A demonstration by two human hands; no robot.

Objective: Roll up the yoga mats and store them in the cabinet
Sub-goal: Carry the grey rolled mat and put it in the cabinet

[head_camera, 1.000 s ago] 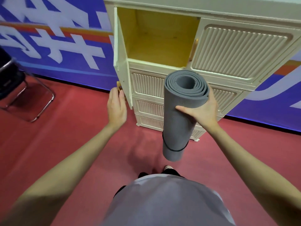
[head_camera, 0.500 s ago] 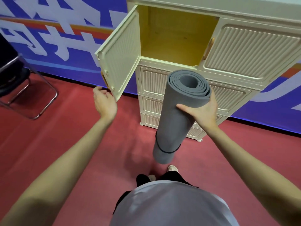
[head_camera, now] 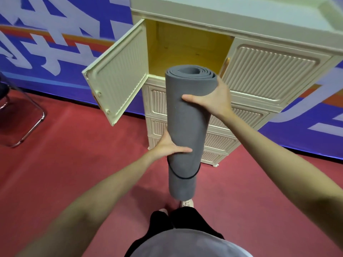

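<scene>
Rolled grey yoga mat (head_camera: pixel 187 115) upright, gripped by both hands — left hand (head_camera: pixel 167 145) low, right hand (head_camera: pixel 213 101) high, cabinet (head_camera: pixel 259 25) door (head_camera: pixel 118 76) open

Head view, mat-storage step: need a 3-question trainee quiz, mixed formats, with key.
1. True or false: the cabinet's upper-left door is closed.
2. Multiple choice: how is the rolled grey yoga mat held? A) left hand only B) right hand only C) both hands D) it lies on the floor
3. Fill in: a thin black ___ rings the mat near its lower end.

Key
1. False: that door is swung open, showing the yellow compartment; the upper-right door is shut.
2. C: the right hand grips near the top, the left hand lower down.
3. band
</scene>
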